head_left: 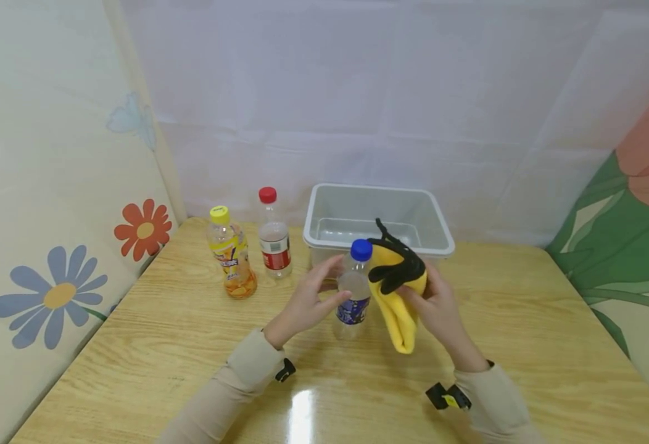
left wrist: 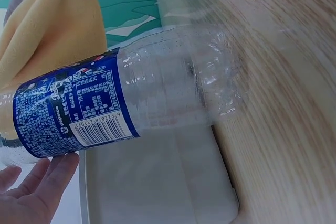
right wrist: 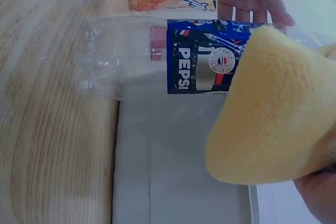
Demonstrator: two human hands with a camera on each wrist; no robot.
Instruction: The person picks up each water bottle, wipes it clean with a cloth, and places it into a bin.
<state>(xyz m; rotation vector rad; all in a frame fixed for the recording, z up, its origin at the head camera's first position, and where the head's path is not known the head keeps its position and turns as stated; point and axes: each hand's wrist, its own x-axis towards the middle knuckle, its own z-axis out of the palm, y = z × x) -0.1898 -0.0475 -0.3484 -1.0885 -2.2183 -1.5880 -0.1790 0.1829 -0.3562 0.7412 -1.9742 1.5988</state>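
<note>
A clear Pepsi bottle (head_left: 352, 308) with a blue cap and blue label stands on the table. My left hand (head_left: 314, 299) is at its left side, fingers and thumb extended; in the left wrist view, its fingertips (left wrist: 55, 177) are at the label's edge. My right hand (head_left: 438, 305) grips a soft yellow cloth item (head_left: 396, 320) with black parts and a black cord on top. The yellow item hangs right beside the bottle, and in the right wrist view its fluffy fabric (right wrist: 273, 114) covers part of the label. Some of the right fingers are hidden by it.
Behind the hands stands a grey plastic bin (head_left: 313, 237). To the left are a yellow-capped bottle (head_left: 232, 262) with some orange drink and a red-capped bottle (head_left: 274, 246) with a red and white label. The wooden table (head_left: 152, 345) meets printed sheets at its sides and back.
</note>
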